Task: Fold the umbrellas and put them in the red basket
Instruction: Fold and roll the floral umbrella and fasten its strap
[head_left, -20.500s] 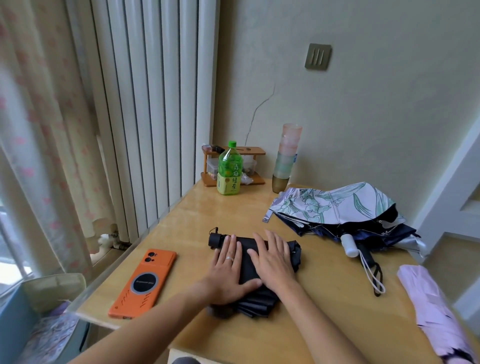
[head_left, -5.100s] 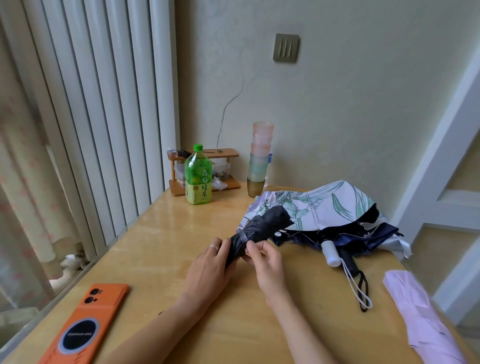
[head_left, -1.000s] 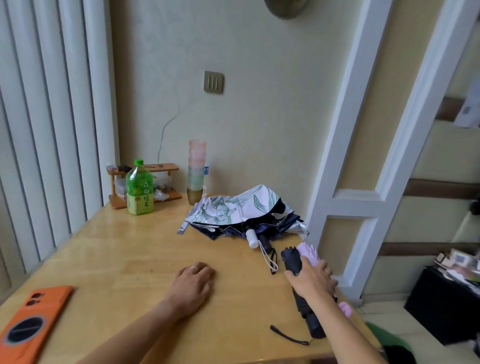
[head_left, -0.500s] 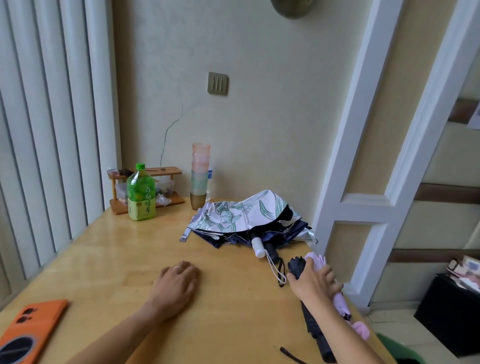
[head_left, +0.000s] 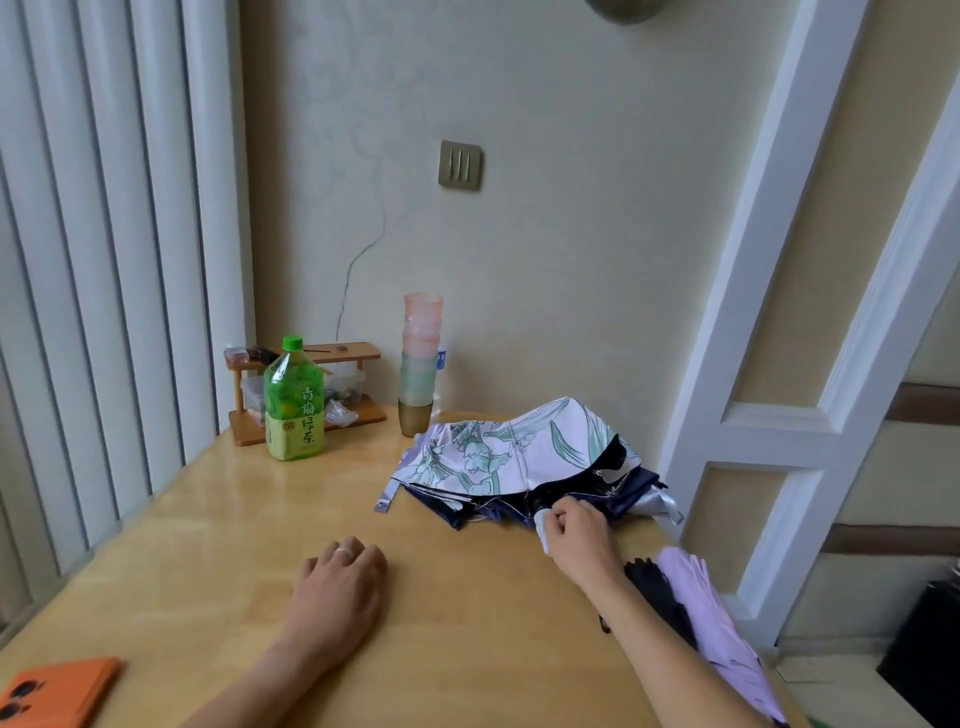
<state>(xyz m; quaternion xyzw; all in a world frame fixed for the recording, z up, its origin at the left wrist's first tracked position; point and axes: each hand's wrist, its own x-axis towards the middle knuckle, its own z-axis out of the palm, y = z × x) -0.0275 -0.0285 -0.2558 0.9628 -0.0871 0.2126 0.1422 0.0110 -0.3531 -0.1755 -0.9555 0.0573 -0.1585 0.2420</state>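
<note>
Head view: the right grip (head_left: 577, 531) is closed round the white handle (head_left: 540, 521) of the floral umbrella (head_left: 511, 449). That umbrella lies half collapsed at the far right of the desk (head_left: 467, 649), its printed canopy slack over dark inner folds and exposed rib ends. The left grip (head_left: 340, 579) rests palm down near the middle of the desk, fingers loosely bent, holding nothing. A black umbrella (head_left: 657, 587), rolled tight, lies at the right edge beneath the right forearm, touching a lilac umbrella (head_left: 714, 613) whose fastening cannot be confirmed. The red basket is not in view. A green bottle (head_left: 293, 405), a stack of cups (head_left: 420, 364) and a wooden rack (head_left: 311, 410) stand at the far left, and an orange phone (head_left: 57, 691) lies at the near left corner. Assessment: the step in hand is taking up the floral umbrella for folding, and no umbrella is seen delivered. The next move likely calls for drawing it toward the near middle. The left grip would then come over to gather the canopy, lay the panels one way round the shaft, and wrap the strap.
</note>
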